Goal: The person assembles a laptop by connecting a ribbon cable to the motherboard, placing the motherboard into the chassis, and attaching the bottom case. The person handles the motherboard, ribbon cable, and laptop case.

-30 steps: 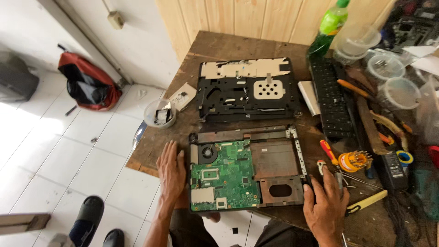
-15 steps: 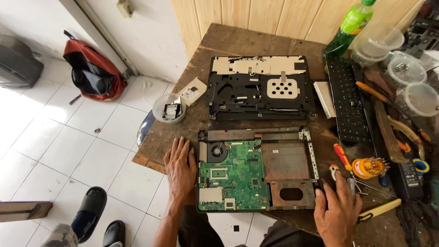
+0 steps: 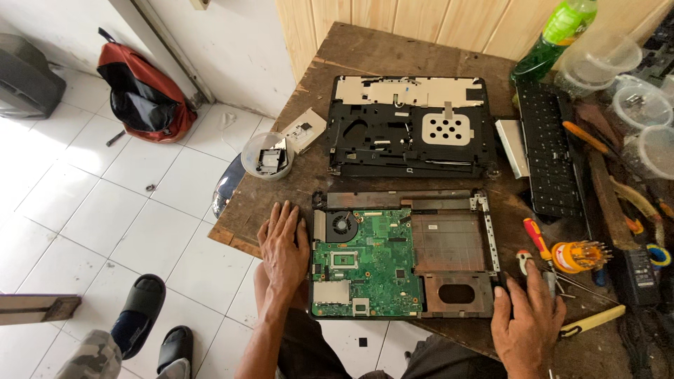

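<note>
On the desk (image 3: 393,52) the opened laptop base (image 3: 404,254) was steadied at both sides: left hand (image 3: 283,247) laid flat, released; right hand (image 3: 525,324) open at the corner. The green board (image 3: 368,263) is best lifted evenly.

One labelled package is observed: a green plastic bottle (image 3: 556,38) standing at the far right of the wooden table (image 3: 393,52), against the panelled wall; its label (image 3: 572,15) is wrapped round the upper body in a lighter green, and its markings are too small to be made out. A small pale sticker (image 3: 430,227) is seen on the copper-coloured plate in the right half of the opened laptop base (image 3: 449,245), near that plate's upper edge. No sign and no screen are to be seen anywhere.
</note>
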